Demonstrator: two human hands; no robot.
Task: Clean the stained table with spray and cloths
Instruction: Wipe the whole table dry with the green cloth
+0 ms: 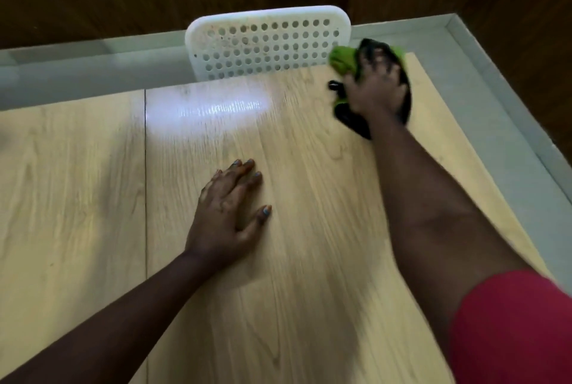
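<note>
A light wooden table fills the view, with a bright glare patch near its far edge. At the far right corner my right hand presses down on a bunched green and black cloth, fingers curled over it. My left hand lies flat on the table near the middle, fingers spread and straight, holding nothing. No spray bottle is in view.
A white perforated chair back stands against the table's far edge. A seam runs down the tabletop on the left. Grey floor borders the right and far sides, with dark wood wall panels behind.
</note>
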